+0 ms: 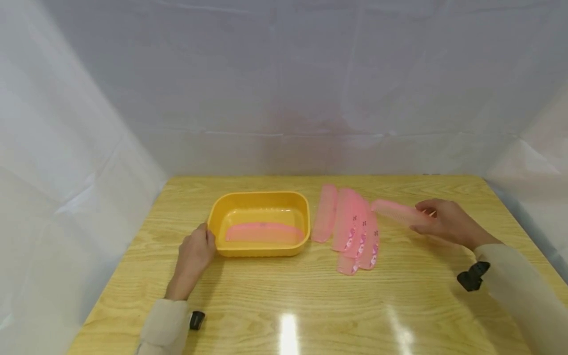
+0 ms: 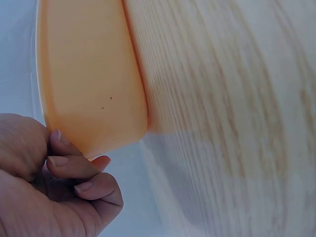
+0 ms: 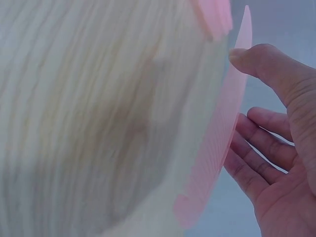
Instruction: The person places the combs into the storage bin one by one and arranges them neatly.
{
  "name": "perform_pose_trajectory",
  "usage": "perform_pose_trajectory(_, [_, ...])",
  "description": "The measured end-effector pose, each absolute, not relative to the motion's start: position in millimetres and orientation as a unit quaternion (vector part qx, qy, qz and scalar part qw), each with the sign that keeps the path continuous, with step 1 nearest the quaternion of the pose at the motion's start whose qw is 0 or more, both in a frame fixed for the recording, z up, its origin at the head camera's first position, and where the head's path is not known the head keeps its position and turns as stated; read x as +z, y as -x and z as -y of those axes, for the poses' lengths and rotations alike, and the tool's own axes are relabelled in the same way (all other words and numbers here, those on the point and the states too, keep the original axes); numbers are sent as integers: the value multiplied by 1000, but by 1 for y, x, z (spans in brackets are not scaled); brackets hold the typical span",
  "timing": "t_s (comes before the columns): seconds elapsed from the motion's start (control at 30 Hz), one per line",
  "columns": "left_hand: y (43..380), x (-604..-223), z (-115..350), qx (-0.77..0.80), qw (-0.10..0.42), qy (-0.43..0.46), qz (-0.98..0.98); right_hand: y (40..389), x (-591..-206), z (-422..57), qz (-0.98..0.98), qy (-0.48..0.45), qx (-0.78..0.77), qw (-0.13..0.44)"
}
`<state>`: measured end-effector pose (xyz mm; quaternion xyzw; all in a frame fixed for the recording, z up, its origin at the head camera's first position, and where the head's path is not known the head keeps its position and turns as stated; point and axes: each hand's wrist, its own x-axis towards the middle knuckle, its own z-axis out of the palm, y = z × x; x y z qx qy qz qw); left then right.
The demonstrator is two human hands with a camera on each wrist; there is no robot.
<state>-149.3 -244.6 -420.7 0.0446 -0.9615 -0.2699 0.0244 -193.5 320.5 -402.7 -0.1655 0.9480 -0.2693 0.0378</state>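
A yellow plastic basin (image 1: pixel 259 252) stands on the wooden table, one pink comb (image 1: pixel 265 232) lying inside it. At its left end, my left hand (image 1: pixel 195 249) pinches the rim; the left wrist view shows the fingertips curled at the edge of the basin (image 2: pixel 94 74). My right hand (image 1: pixel 448 224) holds another pink comb (image 1: pixel 395 211) by one end, above the table's right part. In the right wrist view the thumb presses one side of this comb (image 3: pixel 217 133), with fingers behind it. Several pink combs (image 1: pixel 348 222) lie fanned and overlapping between basin and right hand.
The wooden table (image 1: pixel 275 296) reflects light near its front. A pale sheet (image 1: pixel 284 98) hangs behind the table, and sheets also flank it left and right. Each wrist wears a small black device (image 1: pixel 473 276) on its sleeve.
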Motion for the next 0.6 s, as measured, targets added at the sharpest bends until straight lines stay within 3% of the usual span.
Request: perform_pose_trajectory(0.6, [150, -418, 243, -268, 17, -53, 962, 218, -379, -245, -932, 227, -281, 43])
